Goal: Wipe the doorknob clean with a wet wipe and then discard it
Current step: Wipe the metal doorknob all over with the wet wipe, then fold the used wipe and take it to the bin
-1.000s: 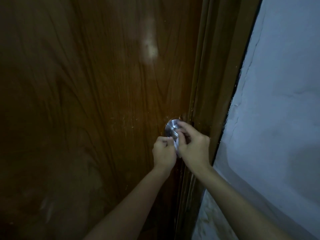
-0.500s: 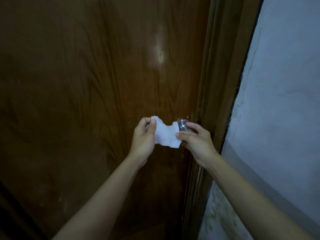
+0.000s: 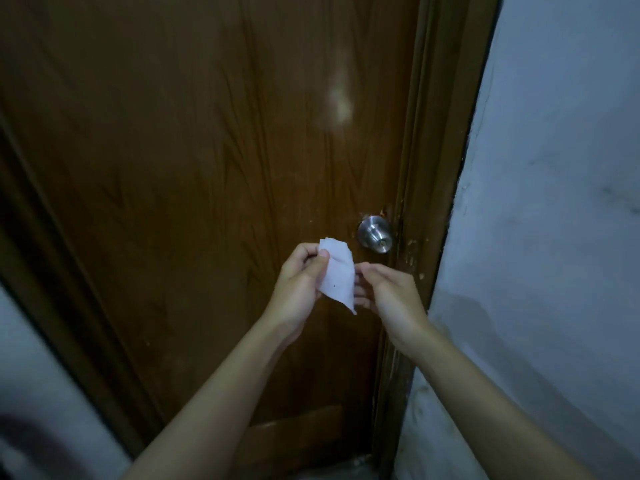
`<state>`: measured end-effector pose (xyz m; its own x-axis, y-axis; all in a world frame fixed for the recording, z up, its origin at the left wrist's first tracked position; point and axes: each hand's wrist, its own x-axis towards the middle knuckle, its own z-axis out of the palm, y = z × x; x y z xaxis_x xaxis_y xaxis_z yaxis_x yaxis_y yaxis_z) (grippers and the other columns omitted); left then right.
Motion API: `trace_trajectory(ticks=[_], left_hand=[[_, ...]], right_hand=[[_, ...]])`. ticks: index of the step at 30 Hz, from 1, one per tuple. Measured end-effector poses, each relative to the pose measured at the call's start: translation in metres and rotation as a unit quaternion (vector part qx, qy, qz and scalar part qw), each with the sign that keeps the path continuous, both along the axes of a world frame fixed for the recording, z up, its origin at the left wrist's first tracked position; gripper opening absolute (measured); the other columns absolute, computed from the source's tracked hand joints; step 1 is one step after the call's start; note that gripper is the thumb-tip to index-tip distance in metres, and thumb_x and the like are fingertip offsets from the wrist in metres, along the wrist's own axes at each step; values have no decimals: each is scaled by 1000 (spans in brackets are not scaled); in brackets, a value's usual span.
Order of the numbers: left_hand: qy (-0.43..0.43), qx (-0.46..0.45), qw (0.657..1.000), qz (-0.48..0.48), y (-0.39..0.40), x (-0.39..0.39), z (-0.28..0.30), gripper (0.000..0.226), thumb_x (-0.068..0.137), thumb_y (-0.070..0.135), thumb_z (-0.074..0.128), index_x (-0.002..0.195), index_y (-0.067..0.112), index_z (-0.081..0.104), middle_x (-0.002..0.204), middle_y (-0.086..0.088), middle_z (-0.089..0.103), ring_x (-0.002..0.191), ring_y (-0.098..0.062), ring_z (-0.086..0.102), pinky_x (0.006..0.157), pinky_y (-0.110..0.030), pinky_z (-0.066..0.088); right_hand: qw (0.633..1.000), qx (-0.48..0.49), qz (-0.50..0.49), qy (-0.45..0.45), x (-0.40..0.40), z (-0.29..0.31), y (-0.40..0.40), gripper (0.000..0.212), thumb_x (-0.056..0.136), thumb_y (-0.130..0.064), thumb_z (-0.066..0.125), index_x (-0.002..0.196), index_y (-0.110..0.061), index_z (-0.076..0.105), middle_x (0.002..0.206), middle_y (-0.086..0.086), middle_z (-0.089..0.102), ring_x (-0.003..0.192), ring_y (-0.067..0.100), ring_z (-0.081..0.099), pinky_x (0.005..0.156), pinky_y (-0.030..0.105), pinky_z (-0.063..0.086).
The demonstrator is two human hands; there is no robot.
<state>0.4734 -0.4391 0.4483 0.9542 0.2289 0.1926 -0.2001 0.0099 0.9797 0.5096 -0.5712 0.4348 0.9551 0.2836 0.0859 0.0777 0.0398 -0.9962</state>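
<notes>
The left hand [image 3: 298,282] pinches the white crumpled wet wipe [image 3: 337,271] in a thumb-and-finger grip. The right hand [image 3: 388,289], fingers loose, reaches beside it, partly hidden behind the wipe. The round silver metal doorknob [image 3: 375,233] sits just above, untouched.

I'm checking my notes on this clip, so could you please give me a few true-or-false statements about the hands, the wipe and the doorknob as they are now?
1. The left hand pinches the wipe. True.
2. The wipe is pressed against the doorknob. False: it is held below and left of the doorknob, apart from it.
3. The right hand grips the doorknob. False: it is beside the wipe, off the doorknob; whether its fingertips touch the wipe cannot be told.
4. The doorknob sits near the door's right edge. True.
5. The wipe is blue. False: it is white.
</notes>
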Motion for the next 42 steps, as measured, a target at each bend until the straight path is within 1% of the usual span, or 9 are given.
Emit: trace_trajectory(ticks=[5,13,15,19,22,29,35,39,42], left_hand=[[37,5,999,-2,-24,-72,-26,21,94,17,45,114,14,53,108,-4,58,100,-19,58,87,-36,50],[82,58,995,19,-57,-171,-52,36,84,8,62,117,20,57,112,-1,60,89,-9,63,60,-13,51],[108,53,993,21,-67,-189,-54,37,83,11,64,118,18,56,111,0,60,86,-9,63,60,-14,51],[194,28,980,-42,-83,-220,-59,32,86,28,61,116,18,58,101,2,64,87,-11,60,68,-23,48],[229,-37,969,-91,-92,-240,-63,24,87,24,60,108,13,62,88,2,69,84,-11,65,73,-27,53],[219,-95,970,-45,-120,-293,-89,27,81,7,66,107,8,58,91,-9,71,73,-13,70,61,-22,58],[260,-34,964,-41,-163,-339,-125,27,81,8,66,107,9,59,89,-6,69,75,-13,67,58,-19,55],[271,-12,960,-65,-207,-346,-148,28,81,0,62,109,-1,56,78,-9,65,58,-6,65,52,-15,51],[280,-3,958,-65,-243,-340,-172,24,80,-5,62,103,-3,57,69,-7,63,48,-1,62,50,-15,50]], right_hand=[[977,116,121,132,-69,-24,-20,31,95,-26,44,123,-17,54,116,5,66,105,16,64,94,35,50],[978,115,80,154,-163,-39,-62,22,90,-9,52,107,-19,61,107,2,68,98,15,67,79,29,55],[977,117,68,162,-179,-37,-72,25,90,-4,50,110,-16,59,105,2,68,94,15,68,73,26,57],[970,159,65,173,-211,-39,-93,29,90,2,47,110,-15,59,117,9,62,107,24,62,84,32,56],[967,179,46,174,-232,-45,-109,28,89,5,46,105,-14,60,116,13,63,108,27,61,85,33,55],[977,115,-15,176,-294,-78,-147,24,85,1,57,104,-13,61,106,11,68,96,23,67,79,30,56],[973,41,-75,212,-345,-123,-192,28,78,-13,70,103,-10,60,104,12,66,89,23,66,64,23,57],[970,-34,-128,202,-352,-151,-240,19,74,-6,73,83,-19,62,86,11,65,70,19,65,55,27,57],[972,-79,-133,174,-352,-169,-278,11,75,0,71,81,-7,65,68,9,65,53,14,61,50,26,54]])
